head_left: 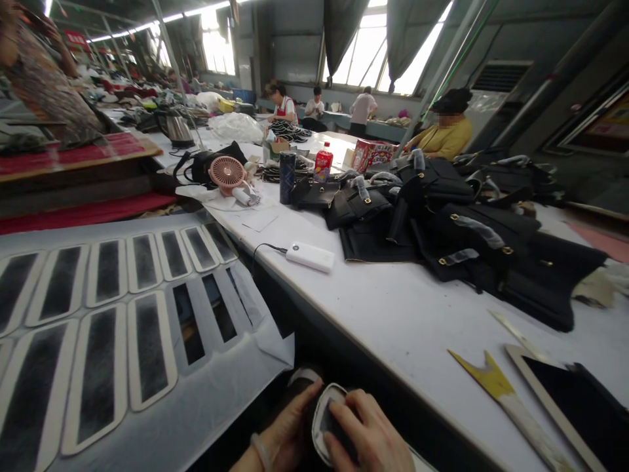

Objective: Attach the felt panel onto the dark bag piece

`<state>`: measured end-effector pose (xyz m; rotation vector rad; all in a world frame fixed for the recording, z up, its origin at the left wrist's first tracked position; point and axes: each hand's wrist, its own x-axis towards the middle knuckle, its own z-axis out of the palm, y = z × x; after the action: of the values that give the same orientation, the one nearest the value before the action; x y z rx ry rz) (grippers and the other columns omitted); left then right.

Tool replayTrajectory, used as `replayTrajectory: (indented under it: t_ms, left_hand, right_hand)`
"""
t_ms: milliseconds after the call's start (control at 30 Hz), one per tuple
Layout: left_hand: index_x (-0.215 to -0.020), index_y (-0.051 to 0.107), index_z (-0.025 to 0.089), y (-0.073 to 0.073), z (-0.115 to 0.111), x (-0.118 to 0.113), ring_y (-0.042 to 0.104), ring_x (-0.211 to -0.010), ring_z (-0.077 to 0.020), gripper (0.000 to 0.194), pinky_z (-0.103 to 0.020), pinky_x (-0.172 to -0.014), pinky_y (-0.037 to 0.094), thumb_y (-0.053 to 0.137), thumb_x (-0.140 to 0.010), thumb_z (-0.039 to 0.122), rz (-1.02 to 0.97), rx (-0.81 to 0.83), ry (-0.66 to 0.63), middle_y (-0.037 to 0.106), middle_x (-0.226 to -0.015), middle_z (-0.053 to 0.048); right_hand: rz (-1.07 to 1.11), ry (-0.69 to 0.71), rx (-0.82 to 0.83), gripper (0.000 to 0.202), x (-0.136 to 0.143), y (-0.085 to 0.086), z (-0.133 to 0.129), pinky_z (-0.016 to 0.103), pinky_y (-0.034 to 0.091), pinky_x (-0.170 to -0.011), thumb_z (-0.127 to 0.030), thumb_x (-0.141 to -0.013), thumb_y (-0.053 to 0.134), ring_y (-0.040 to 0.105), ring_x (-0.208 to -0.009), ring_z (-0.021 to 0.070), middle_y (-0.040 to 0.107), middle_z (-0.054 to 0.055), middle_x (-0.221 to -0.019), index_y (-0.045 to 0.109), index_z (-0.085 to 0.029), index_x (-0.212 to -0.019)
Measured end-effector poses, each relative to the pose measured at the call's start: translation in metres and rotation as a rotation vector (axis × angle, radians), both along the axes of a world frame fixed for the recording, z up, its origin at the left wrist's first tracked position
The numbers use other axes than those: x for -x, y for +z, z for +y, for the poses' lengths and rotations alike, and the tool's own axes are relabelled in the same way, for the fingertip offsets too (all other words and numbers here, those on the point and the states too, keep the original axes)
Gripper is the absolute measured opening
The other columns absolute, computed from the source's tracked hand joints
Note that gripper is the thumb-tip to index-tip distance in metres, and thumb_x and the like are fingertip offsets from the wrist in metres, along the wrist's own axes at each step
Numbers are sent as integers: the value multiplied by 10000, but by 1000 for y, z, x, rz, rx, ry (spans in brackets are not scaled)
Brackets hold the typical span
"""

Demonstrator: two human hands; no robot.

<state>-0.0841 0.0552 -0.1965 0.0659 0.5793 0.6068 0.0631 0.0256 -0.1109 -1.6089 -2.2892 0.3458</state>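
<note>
At the bottom centre my left hand (289, 426) is wrapped round one side of a dark piece with a pale rim (320, 419), its thumb along the top. My right hand (371, 432) grips the same piece from the other side, fingers pressed onto its pale edge. The piece is bent into a curve between both hands, and its lower part is hidden. To the left, several dark strips with cream borders (171, 354) lie in rows on a pale sheet (216, 380).
On the white table (373, 314) lie a white power bank (310, 256) with a cable, black bags (491, 236), a yellow-tipped tool (491, 377) and a framed dark panel (580, 406). A pink fan (228, 174) and red bottle (323, 162) stand further back. Several people sit or stand beyond.
</note>
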Motion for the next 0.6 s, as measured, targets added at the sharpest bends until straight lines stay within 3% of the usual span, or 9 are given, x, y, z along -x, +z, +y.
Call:
replayTrajectory:
  t_ms: [133, 367, 600]
  left_hand:
    - [-952, 746, 105, 1, -1, 0, 666, -939, -247, 514, -273, -846, 494, 606, -834, 585, 9, 15, -12, 737, -866, -105]
    - [-1016, 740, 114, 3, -3, 4, 642, -1039, -276, 546, -316, -906, 476, 582, -843, 607, 12, -35, -56, 738, -912, -110]
    - [-1115, 696, 160, 6, -5, 13, 543, -1218, -310, 594, -388, -1090, 364, 671, -753, 630, 109, -219, -40, 704, -1086, -89]
  right_hand:
    - [-32, 58, 75, 227, -1, 8, 4, 346, 566, -718, -194, -813, 637, 620, -849, 223, 595, 20, -960, 568, -305, -997]
    - [-32, -16, 210, 233, 10, 28, 7, 384, 549, -771, -142, -824, 587, 595, -925, 244, 574, 34, -1002, 560, -297, -997]
    - [-121, -10, 144, 235, 16, 20, 3, 435, 543, -713, -115, -804, 585, 588, -869, 275, 585, 58, -1004, 556, -276, -973]
